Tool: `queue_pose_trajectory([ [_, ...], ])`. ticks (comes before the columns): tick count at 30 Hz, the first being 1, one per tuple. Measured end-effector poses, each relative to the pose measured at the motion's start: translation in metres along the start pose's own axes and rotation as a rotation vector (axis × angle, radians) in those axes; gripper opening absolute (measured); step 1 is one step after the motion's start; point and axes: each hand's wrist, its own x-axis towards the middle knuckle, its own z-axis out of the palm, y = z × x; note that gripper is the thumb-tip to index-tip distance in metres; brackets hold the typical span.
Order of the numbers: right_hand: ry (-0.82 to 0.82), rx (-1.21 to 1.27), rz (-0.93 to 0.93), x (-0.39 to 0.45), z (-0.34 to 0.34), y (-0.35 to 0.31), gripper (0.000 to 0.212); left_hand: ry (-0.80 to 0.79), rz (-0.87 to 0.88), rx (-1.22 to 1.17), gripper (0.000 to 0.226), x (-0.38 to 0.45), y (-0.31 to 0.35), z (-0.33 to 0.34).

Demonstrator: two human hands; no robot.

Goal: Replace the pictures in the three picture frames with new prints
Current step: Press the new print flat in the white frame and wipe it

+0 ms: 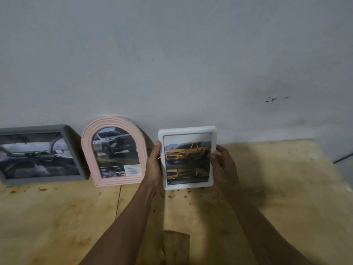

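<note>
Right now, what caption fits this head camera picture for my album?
Both hands, left and right, hold a white rectangular frame with a yellow truck print beside a pink arched frame and grey frame.

Left of the white frame (188, 157), the pink arched frame (114, 151) stands just beside it; right of it, bare tabletop (277, 178) lies open.

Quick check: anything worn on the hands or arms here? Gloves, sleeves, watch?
Nothing worn that shows. The left hand and right hand are bare: no gloves, and no rings or watch that I can make out. Both forearms are bare down to the frame's bottom edge, with no sleeve in view.
</note>
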Motion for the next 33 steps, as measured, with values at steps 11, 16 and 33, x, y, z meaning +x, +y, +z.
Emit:
queue_pose_trajectory([
  [11,0.012,0.024,-0.028,-0.015,0.001,0.015,0.020,0.025,0.091,0.027,0.064,-0.009,-0.022,-0.016],
  [16,-0.006,0.011,-0.022,-0.017,0.002,0.019,0.021,0.018,0.127,0.074,0.060,-0.014,-0.023,-0.013],
  [33,-0.049,0.065,0.029,-0.033,-0.012,0.018,0.050,0.140,0.156,0.318,0.046,-0.038,-0.026,-0.016],
])
